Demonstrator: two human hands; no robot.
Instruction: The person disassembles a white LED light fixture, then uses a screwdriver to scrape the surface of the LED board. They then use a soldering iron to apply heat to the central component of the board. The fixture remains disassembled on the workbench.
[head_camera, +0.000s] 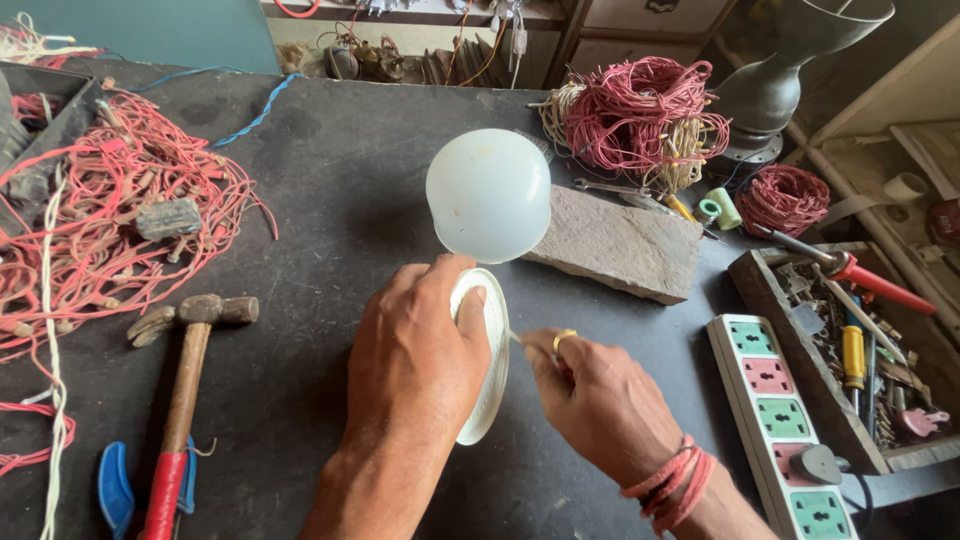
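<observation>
1. centrally, in the lower middle of the frame, the left hand (420, 345) grips a white round lamp base (487, 360), fingers wrapped over its rim, holding it on edge just above the dark table (330, 190).
2. the right hand (595, 400), lower right of centre, is closed around a thin metal tool (514, 337) whose tip touches the base's edge; a ring sits on one finger and red thread wraps the wrist.
3. just above the hands a frosted white dome cover (488, 193) stands on the table, close to the base.
4. right of the dome lies a flat grey stone slab (620, 243).
5. at lower left a hammer (185, 375) with a wooden, red-wrapped handle lies beside a blue-handled tool (113, 490).
6. tangled red wire (120, 215) fills the left side; a coil of red wire (640, 110) sits at upper centre-right.
7. at lower right a white power strip (780, 420) with coloured sockets lies next to a wooden tray (790, 340) of screwdrivers.
</observation>
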